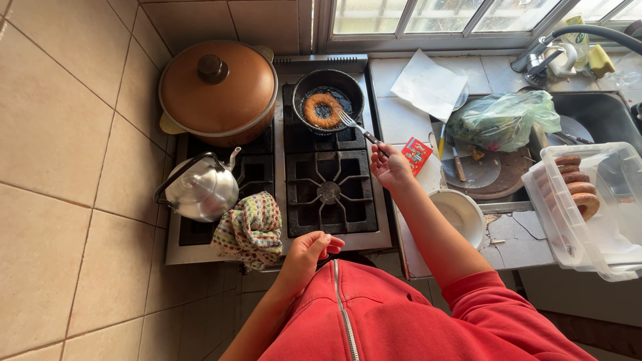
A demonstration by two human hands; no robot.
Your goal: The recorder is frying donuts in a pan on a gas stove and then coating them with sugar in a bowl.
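Note:
My right hand (391, 167) holds a fork (358, 126) by its handle, over the stove's right side. The fork's tines touch a golden ring doughnut (323, 110) frying in a small black pan (329, 80) on the back right burner. My left hand (309, 253) rests curled against the front edge of the stove (334, 230), next to a patterned cloth (251, 228), and holds nothing. I wear a red zipped top.
A large brown lidded pot (217, 90) and a steel kettle (200, 190) stand on the left burners. Right of the stove: a white bowl (461, 212), a clear plastic box of fried doughnuts (582, 190), a green bag (501, 120), a sink (602, 113).

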